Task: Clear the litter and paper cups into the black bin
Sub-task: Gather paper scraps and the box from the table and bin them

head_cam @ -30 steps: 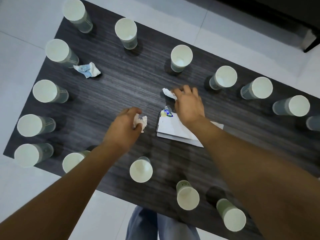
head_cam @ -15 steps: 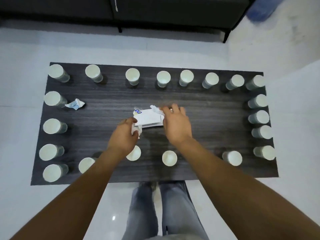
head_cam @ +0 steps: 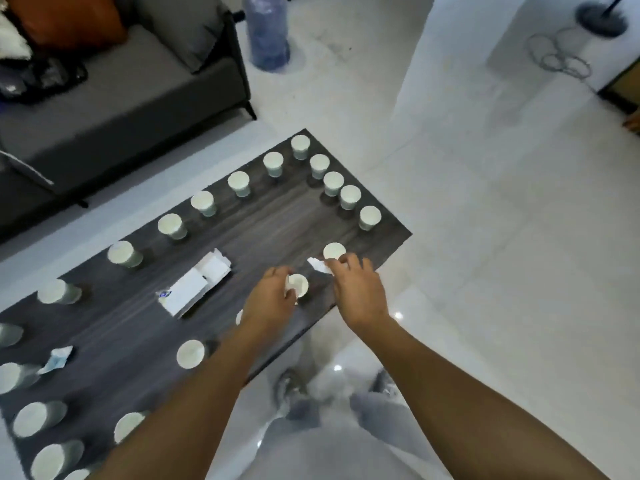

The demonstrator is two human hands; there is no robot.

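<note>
White crumpled paper scrap (head_cam: 318,265) sat pinched in the right grip (head_cam: 358,292) — the left grip (head_cam: 273,299) curled around another wad (head_cam: 289,293) above the dark wooden table (head_cam: 270,223).

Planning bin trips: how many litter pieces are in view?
4: a scrap in the right hand, a wad in the left hand, a white packet mid-table, a blue wrapper near the left end of the table. More may hide under the arms.
</note>
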